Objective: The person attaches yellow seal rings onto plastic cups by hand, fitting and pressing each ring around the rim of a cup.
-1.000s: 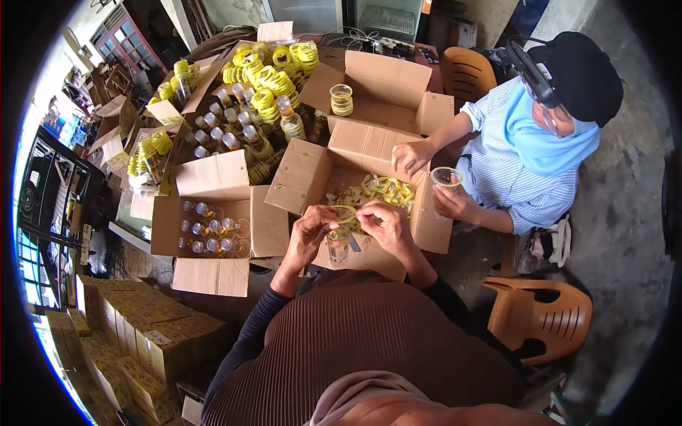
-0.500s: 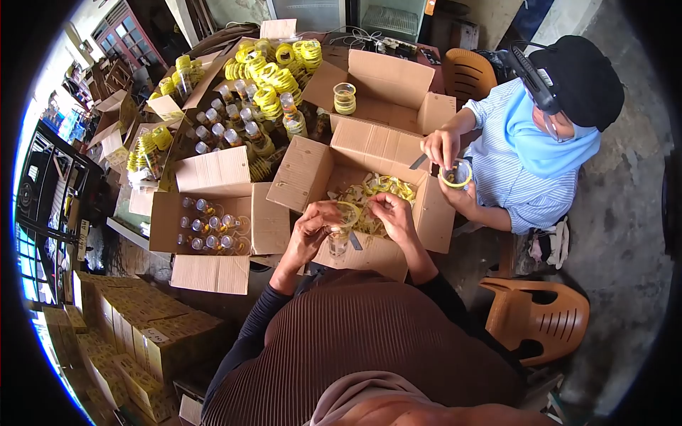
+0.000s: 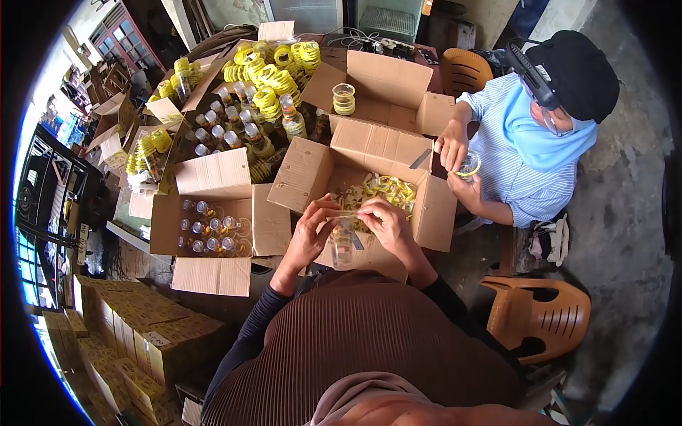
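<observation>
Over the near edge of an open cardboard box (image 3: pixel 376 255), my left hand (image 3: pixel 311 228) grips the rim of a clear plastic cup (image 3: pixel 342 254) from the left. The cup hangs with its body below my fingers. At the right side of the same rim, my right hand (image 3: pixel 387 221) is closed in a pinch; whether a strip lies between those fingertips is too small to see. A dark flat blade (image 3: pixel 357 242) juts up at the box edge beside the cup. Inside the box lies a heap of yellow and clear plastic scraps (image 3: pixel 389 190).
Opposite, a co-worker's hands (image 3: pixel 462 170) hold another cup (image 3: pixel 469 164) near a second blade (image 3: pixel 420 159). Stacked yellow-rimmed cups (image 3: pixel 266 78) and upright cups (image 3: pixel 231 135) crowd the back left. A box of cups (image 3: pixel 259 220) stands left; an orange chair (image 3: pixel 536 316) stands right.
My right hand has moved left to the cup's rim, and the cup now hangs lower and more upright. The co-worker's hands have moved back from the blade with their cup.
</observation>
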The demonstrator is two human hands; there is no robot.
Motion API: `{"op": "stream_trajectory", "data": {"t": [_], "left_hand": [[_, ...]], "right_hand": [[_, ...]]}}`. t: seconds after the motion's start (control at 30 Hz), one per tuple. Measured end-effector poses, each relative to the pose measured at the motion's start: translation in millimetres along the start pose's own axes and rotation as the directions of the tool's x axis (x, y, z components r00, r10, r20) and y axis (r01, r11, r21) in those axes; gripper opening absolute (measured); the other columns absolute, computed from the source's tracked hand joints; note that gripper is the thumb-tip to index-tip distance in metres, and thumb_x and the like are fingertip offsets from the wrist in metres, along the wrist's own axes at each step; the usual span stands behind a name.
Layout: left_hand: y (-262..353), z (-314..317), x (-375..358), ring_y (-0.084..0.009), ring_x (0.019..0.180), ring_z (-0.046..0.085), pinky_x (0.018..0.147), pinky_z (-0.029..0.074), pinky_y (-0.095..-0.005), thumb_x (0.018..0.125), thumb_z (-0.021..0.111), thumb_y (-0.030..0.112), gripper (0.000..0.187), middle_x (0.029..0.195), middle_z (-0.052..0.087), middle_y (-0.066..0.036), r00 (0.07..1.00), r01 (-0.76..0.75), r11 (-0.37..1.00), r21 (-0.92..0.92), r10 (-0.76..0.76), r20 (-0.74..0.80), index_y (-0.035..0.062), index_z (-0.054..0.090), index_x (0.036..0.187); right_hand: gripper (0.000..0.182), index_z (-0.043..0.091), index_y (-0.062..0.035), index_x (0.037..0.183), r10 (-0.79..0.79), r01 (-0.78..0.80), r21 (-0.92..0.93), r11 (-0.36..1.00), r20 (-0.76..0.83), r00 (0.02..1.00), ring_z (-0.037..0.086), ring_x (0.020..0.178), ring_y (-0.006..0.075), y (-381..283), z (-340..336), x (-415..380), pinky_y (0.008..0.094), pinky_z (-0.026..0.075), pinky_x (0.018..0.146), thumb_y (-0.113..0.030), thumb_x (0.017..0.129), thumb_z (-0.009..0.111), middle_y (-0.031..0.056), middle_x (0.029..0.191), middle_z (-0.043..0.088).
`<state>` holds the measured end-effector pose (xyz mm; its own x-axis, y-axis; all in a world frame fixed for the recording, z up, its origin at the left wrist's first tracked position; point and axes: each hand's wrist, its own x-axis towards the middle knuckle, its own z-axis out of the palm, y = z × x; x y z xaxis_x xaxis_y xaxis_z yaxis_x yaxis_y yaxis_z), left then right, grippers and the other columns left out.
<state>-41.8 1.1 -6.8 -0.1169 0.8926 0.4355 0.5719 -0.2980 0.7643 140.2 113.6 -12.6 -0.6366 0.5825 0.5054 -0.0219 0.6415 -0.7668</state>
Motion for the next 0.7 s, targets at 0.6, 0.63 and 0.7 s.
{"op": "stream_trajectory", "data": {"t": [0.6, 0.63, 0.7], "left_hand": [[3.0, 14.1, -5.3, -0.0279, 0.078, 0.062, 0.07, 0.051, -0.0365, 0.079, 0.072, 0.005, 0.009, 0.082, 0.065, -0.011, 0.988, 0.045, 0.985, 0.164, -0.021, -0.151, 0.0007, 0.069, 0.086], [4.8, 13.1, -4.8, -0.0279, 0.078, 0.062, 0.07, 0.051, -0.0365, 0.079, 0.072, 0.005, 0.009, 0.082, 0.065, -0.011, 0.988, 0.058, 0.983, 0.175, -0.032, -0.15, 0.0007, 0.069, 0.086], [4.5, 12.7, -4.4, -0.0279, 0.078, 0.062, 0.07, 0.051, -0.0366, 0.079, 0.072, 0.005, 0.009, 0.082, 0.066, -0.011, 0.988, 0.07, 0.98, 0.186, -0.042, -0.15, 0.0007, 0.069, 0.086]], "right_hand": [[0.008, 0.059, 0.0019, 0.091, 0.199, -0.21, -0.089, 0.974, -0.113, 0.973, 0.062, 0.079, 0.0317, 18.9, 10.4, -3.1, 0.038, 0.05, 0.071, 0.003, 0.085, 0.062, 0.0154, 0.089, 0.061], [0.008, 0.059, 0.0019, 0.091, 0.202, -0.212, -0.088, 0.973, -0.114, 0.973, 0.062, 0.079, 0.0317, 16.2, 10.2, -2.3, 0.038, 0.05, 0.071, 0.003, 0.085, 0.062, 0.0154, 0.089, 0.061], [0.011, 0.058, 0.0018, 0.094, 0.036, -0.044, -0.071, 0.997, -0.112, 0.993, 0.063, 0.08, 0.0312, 7.3, 10.3, 2.4, 0.0373, 0.05, 0.072, 0.002, 0.085, 0.064, 0.0152, 0.091, 0.061]]}}
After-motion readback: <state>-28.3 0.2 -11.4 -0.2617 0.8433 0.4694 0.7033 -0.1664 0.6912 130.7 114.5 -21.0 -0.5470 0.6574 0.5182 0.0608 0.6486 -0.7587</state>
